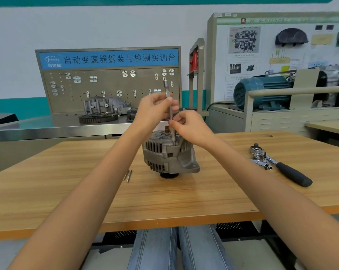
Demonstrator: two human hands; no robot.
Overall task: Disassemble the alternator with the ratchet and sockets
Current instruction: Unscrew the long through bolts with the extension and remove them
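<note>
A grey alternator [168,154] stands on the wooden table [87,172] with its pulley end down. A long extension bar [168,94] with a socket at its lower end rises upright from the alternator's top. My left hand [155,112] grips the bar's upper shaft. My right hand [190,127] pinches the bar lower down, just above the housing. The ratchet [279,164] with a black handle lies on the table to the right, with loose sockets [262,162] beside its head.
Two long bolts [128,175] lie on the table left of the alternator. Behind the table stands a steel bench with a pegboard [110,82], a gear ring and a transmission housing [104,108]. A blue electric motor [262,92] sits at the back right.
</note>
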